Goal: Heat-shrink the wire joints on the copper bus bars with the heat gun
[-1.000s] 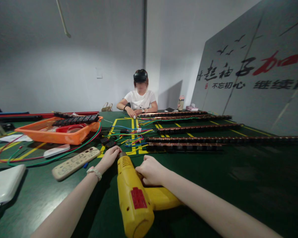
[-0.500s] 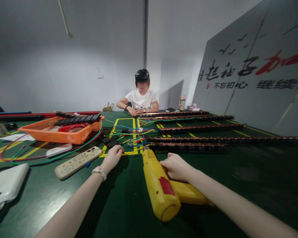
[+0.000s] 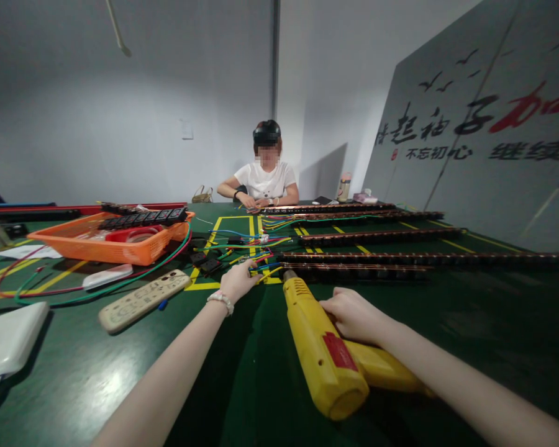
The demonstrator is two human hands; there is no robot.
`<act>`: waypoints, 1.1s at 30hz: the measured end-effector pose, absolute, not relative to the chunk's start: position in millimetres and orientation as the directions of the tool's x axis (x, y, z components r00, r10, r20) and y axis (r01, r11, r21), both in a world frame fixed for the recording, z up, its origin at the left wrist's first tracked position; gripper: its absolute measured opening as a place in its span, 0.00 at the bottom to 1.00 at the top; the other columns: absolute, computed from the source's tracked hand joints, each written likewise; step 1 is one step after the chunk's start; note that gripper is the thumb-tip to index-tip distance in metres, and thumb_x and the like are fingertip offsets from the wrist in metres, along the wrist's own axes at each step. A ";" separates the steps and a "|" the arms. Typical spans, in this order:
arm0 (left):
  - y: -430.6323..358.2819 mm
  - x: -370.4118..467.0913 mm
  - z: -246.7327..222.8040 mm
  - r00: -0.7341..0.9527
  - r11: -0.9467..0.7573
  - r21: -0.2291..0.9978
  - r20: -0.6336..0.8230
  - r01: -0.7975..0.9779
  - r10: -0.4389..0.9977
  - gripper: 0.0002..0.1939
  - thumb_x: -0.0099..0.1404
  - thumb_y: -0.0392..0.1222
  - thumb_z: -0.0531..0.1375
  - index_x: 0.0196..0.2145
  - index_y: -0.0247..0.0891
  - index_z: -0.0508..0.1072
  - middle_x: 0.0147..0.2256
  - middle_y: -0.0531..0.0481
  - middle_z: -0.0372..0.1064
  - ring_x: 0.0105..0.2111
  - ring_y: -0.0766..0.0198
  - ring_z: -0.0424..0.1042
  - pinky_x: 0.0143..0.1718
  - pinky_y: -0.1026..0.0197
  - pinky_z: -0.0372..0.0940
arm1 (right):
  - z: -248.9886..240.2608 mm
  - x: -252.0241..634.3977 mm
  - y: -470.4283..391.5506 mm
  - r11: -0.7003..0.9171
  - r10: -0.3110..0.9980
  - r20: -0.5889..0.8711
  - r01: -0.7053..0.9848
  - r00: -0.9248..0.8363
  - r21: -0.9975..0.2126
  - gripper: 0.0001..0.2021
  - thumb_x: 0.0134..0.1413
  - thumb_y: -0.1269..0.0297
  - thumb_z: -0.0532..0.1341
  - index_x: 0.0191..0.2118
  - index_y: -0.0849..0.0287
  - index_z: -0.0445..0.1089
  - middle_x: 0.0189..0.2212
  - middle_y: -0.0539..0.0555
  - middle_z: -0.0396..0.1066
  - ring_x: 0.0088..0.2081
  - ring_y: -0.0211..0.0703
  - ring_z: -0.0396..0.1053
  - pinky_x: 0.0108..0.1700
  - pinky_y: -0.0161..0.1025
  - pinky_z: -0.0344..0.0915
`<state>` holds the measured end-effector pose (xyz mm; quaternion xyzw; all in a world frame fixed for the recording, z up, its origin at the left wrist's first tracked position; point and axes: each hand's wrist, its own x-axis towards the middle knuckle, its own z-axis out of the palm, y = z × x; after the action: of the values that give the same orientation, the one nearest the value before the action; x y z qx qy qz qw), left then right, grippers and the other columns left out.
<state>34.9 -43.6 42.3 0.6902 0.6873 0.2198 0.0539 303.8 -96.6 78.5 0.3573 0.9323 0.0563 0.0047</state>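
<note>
My right hand (image 3: pixel 354 313) is wrapped round the yellow heat gun (image 3: pixel 319 347), whose metal nozzle points away from me at the wire ends of the nearest dark strip (image 3: pixel 377 272). Left of the nozzle, my left hand (image 3: pixel 240 279) is closed at the coloured wires (image 3: pixel 272 270) coming off that strip; its fingertips press together on them. A second long strip (image 3: pixel 447 259) lies just behind. Black connectors (image 3: pixel 207 263) sit on the table to the left of my left hand.
An orange basket (image 3: pixel 97 250) with parts stands at the left, near a beige power strip (image 3: pixel 144 301) and a white device (image 3: pixel 13 341). More strips (image 3: pixel 382 236) lie farther back. Across the green table (image 3: pixel 205 385) sits a person (image 3: pixel 266 183) in a white shirt.
My left hand has moved right and slightly forward, from beside the connectors to the wires. The heat gun in my right hand has shifted a little to the right.
</note>
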 end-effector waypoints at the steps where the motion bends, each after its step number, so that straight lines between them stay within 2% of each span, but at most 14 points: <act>1: -42.5 36.4 42.0 -0.046 -0.045 0.352 0.247 0.935 0.968 0.16 0.57 0.54 0.56 0.41 0.47 0.68 0.33 0.52 0.72 0.34 0.59 0.71 0.28 0.63 0.57 | 78.8 303.8 -96.7 0.740 0.665 0.031 0.664 -0.746 0.108 0.07 0.43 0.75 0.55 0.26 0.58 0.67 0.23 0.51 0.71 0.26 0.42 0.64 0.35 0.36 0.54; 3: -42.7 40.6 40.4 -0.027 -0.068 0.272 0.332 0.960 0.943 0.13 0.58 0.52 0.56 0.39 0.45 0.70 0.35 0.51 0.72 0.36 0.58 0.70 0.30 0.62 0.58 | 79.5 303.8 -97.3 0.743 0.662 0.034 0.661 -0.749 0.105 0.08 0.42 0.76 0.55 0.26 0.58 0.68 0.23 0.51 0.71 0.26 0.42 0.64 0.35 0.36 0.54; 7: -47.7 52.5 36.3 0.134 -0.200 0.068 0.533 0.978 0.835 0.07 0.60 0.44 0.56 0.32 0.41 0.70 0.37 0.48 0.69 0.41 0.58 0.67 0.37 0.59 0.59 | 81.3 303.7 -99.3 0.741 0.662 0.042 0.662 -0.748 0.108 0.08 0.40 0.77 0.54 0.25 0.58 0.68 0.22 0.51 0.71 0.26 0.41 0.64 0.34 0.36 0.53; 10: -49.5 57.7 33.9 0.205 -0.272 0.026 0.591 0.962 0.780 0.05 0.61 0.42 0.56 0.32 0.40 0.69 0.38 0.48 0.66 0.41 0.59 0.66 0.41 0.58 0.58 | 81.8 303.9 -100.2 0.751 0.652 0.050 0.653 -0.757 0.101 0.07 0.41 0.77 0.55 0.25 0.58 0.67 0.21 0.50 0.70 0.26 0.41 0.64 0.33 0.36 0.52; 18: -44.9 49.4 29.4 0.200 -0.407 0.264 0.568 0.875 0.798 0.04 0.61 0.41 0.56 0.30 0.39 0.66 0.33 0.51 0.67 0.35 0.61 0.67 0.36 0.60 0.58 | 83.3 303.3 -102.4 0.753 0.646 0.051 0.647 -0.762 0.121 0.06 0.40 0.76 0.55 0.25 0.59 0.67 0.22 0.51 0.70 0.25 0.40 0.63 0.33 0.36 0.52; 22: -35.1 42.4 21.3 0.209 -0.483 0.472 0.520 0.738 0.828 0.06 0.60 0.43 0.56 0.29 0.38 0.67 0.30 0.51 0.68 0.31 0.64 0.66 0.32 0.63 0.59 | 84.8 302.8 -103.5 0.747 0.653 0.042 0.653 -0.756 0.128 0.07 0.40 0.76 0.54 0.25 0.59 0.66 0.22 0.51 0.71 0.25 0.40 0.64 0.33 0.36 0.52; 25: -31.1 38.6 18.7 0.220 -0.522 0.534 0.528 0.665 0.820 0.07 0.60 0.43 0.56 0.32 0.38 0.69 0.31 0.51 0.68 0.31 0.65 0.66 0.32 0.63 0.61 | 83.8 303.4 -103.4 0.745 0.653 0.049 0.653 -0.755 0.136 0.07 0.40 0.75 0.54 0.25 0.59 0.66 0.22 0.51 0.71 0.25 0.40 0.64 0.34 0.36 0.53; 28: -35.0 36.3 23.0 0.259 -0.551 0.436 0.567 0.711 0.782 0.09 0.59 0.42 0.57 0.38 0.39 0.68 0.34 0.51 0.66 0.33 0.65 0.67 0.34 0.63 0.62 | 82.5 304.6 -103.1 0.746 0.650 0.065 0.652 -0.757 0.134 0.06 0.39 0.75 0.54 0.25 0.59 0.66 0.22 0.51 0.71 0.24 0.40 0.64 0.35 0.36 0.53; 33: -46.8 33.4 32.9 0.436 -0.538 0.022 0.558 0.843 0.706 0.12 0.61 0.37 0.55 0.43 0.44 0.66 0.42 0.50 0.64 0.35 0.64 0.68 0.36 0.63 0.61 | 81.4 305.6 -102.3 0.746 0.651 0.067 0.653 -0.756 0.129 0.05 0.39 0.74 0.54 0.25 0.59 0.66 0.22 0.52 0.71 0.24 0.41 0.65 0.35 0.37 0.54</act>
<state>33.4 -46.8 32.9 0.8371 0.4626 0.2609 -0.1308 305.6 -102.3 81.4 0.3488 0.9344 0.0723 -0.0090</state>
